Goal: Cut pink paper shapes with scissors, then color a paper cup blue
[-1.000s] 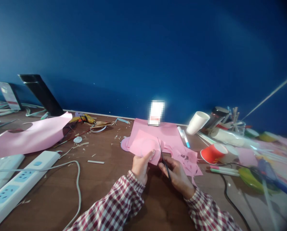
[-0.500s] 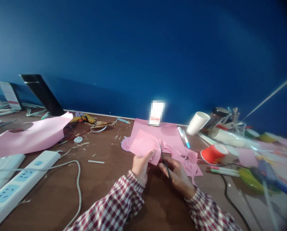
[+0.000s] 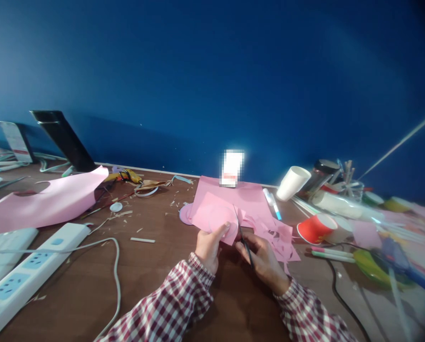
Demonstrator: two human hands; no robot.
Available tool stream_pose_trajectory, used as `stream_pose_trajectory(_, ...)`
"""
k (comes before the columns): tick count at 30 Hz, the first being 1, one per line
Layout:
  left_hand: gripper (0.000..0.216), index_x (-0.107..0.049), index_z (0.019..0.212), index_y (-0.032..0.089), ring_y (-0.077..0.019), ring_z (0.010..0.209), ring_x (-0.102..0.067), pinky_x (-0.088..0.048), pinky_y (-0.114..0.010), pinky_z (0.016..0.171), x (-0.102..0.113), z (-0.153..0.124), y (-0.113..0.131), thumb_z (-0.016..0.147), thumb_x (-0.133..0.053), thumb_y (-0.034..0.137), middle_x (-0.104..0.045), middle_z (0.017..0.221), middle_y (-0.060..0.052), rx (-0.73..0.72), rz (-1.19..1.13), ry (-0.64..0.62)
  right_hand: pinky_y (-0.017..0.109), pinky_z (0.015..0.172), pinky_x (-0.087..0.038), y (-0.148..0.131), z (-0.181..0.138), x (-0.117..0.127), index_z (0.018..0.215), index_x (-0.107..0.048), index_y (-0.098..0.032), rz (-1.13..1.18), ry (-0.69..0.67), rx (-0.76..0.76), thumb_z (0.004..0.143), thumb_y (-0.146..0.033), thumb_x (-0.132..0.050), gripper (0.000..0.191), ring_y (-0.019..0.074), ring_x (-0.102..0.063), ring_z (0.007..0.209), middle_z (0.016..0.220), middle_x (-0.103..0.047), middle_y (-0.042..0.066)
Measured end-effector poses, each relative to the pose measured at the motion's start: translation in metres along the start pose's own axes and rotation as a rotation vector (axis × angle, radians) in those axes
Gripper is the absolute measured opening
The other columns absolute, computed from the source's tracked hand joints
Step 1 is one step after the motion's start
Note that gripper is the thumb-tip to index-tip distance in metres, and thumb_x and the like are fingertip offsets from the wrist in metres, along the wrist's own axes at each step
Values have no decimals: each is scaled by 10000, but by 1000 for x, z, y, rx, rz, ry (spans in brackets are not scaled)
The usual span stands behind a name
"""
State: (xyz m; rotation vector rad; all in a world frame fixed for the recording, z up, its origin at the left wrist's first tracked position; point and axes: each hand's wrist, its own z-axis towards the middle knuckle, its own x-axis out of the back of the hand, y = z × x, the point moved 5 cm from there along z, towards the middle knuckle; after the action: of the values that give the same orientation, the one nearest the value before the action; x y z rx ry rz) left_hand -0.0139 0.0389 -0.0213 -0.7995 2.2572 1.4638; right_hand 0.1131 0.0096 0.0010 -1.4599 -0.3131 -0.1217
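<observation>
My left hand [image 3: 210, 244] pinches a piece of pink paper [image 3: 212, 213] at its near edge, thumb on top. A faint round outline shows on that paper. My right hand [image 3: 264, 260] is closed around dark scissors [image 3: 246, 244], whose blades point away from me along the right side of the paper. Under and behind it lies a larger pink sheet [image 3: 248, 192]. Pink paper offcuts [image 3: 280, 237] are heaped just beyond my right hand. A round pink piece [image 3: 186, 213] peeks out at the left.
On the left are a white power strip [image 3: 37, 266] with its cord and a curled pink sheet [image 3: 55, 199]. A white paper cup [image 3: 294, 183], a marker [image 3: 272, 203] and a red cup [image 3: 316, 228] stand or lie to the right. A blue wall [image 3: 198, 85] closes off the back.
</observation>
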Motion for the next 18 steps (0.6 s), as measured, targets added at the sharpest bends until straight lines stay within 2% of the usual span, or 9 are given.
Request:
stream_pose_trajectory(12,379,-678,853,60,-174,610,-642,-519,-254,533,1,1,0,535,-804,221,-696,720,-89,-10,-4,-6,238,639,-483,-1,-1,0,886,-636,-149,-8,-6,-8,836,-344,-569,212,178,-603,732,805,-664,48)
stream_pose_trajectory(18,364,-679,807,65,-128,532,-602,-479,-211,466,1,3,1,524,-816,248,-681,662,-64,3,9,-1,241,638,-483,5,-2,0,907,-630,-157,-4,-1,-17,837,-349,-572,212,179,-608,734,814,-665,49)
